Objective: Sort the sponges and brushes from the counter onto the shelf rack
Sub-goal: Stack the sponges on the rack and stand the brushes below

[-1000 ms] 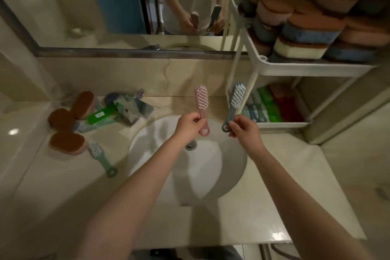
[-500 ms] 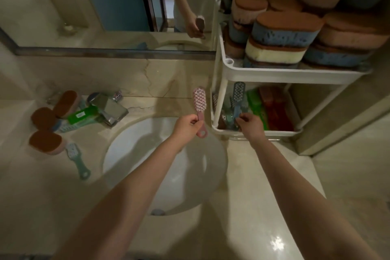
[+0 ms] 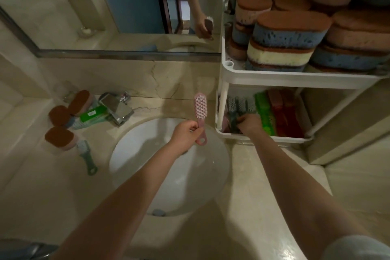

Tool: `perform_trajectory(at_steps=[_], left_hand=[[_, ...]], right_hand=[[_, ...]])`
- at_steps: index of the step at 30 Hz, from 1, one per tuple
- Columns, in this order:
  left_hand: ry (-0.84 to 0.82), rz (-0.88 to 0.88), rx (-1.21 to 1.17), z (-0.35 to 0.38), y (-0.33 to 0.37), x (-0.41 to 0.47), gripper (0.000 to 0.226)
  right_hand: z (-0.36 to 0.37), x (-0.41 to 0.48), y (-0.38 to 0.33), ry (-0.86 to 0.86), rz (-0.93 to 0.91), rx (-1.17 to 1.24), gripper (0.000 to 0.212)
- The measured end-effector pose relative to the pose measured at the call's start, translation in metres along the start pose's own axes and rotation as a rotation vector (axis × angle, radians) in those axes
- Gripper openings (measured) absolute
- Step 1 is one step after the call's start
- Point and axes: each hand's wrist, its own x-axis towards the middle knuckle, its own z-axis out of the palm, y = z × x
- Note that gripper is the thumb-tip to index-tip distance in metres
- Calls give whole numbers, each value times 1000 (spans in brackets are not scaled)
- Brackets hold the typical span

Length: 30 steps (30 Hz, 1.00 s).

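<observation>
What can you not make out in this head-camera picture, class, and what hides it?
Head view only.
1. Whether the right hand grips anything: its fingers are sunk among the brushes in the dim lower tray.
2. How many top-shelf sponges there are: the top and right edges cut them off.
3. What the green tube says: its print is too small.

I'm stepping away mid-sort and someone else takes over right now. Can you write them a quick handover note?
Left hand: grips the pink brush upright above the sink.
Right hand: inside the rack's lower tray, at a dark brush handle; grip unclear.
Done: stacked sponges fill the top shelf; other brushes lie in the lower tray.
Left: the pink brush, plus three sponges and a green-handled brush on the counter left of the sink.
</observation>
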Motion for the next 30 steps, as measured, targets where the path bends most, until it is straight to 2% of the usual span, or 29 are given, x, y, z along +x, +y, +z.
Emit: perform_trajectory(at_steps=[3, 5, 9, 12, 14, 16, 19, 21, 24, 26, 28, 30], left_hand=[[-35, 2, 11, 3, 0, -7, 11], [-122, -1, 40, 8, 1, -12, 15], [-288, 20, 93, 29, -1, -18, 14], [-297, 75, 74, 52, 9, -18, 15], [-271, 79, 15, 65, 22, -13, 18], [-270, 69, 11, 77, 35, -7, 28], [-345, 101, 75, 93, 47, -3, 20], [-362, 114, 97, 99, 49, -3, 24], [-356, 109, 104, 98, 48, -3, 31], [-312, 67, 98, 91, 44, -4, 18], [-177, 36, 78, 79, 40, -3, 14], [-32, 32, 82, 61, 37, -1, 10]], right_hand=[[0, -4, 1, 71, -47, 5, 19], [-2, -12, 1, 132, -89, 61, 21], [-13, -40, 6, 186, -147, 332, 16], [-26, -64, 19, 161, -121, 522, 7], [-36, -78, 29, 119, -85, 625, 13], [-46, -90, 35, 84, -88, 665, 11], [-57, -97, 39, 69, -132, 700, 7], [-60, -96, 39, 76, -161, 685, 14], [-57, -89, 37, 52, -160, 653, 24], [-55, -81, 31, 11, -136, 655, 22], [-55, -65, 22, 17, -93, 690, 22], [-56, -40, 13, 53, -21, 721, 11]])
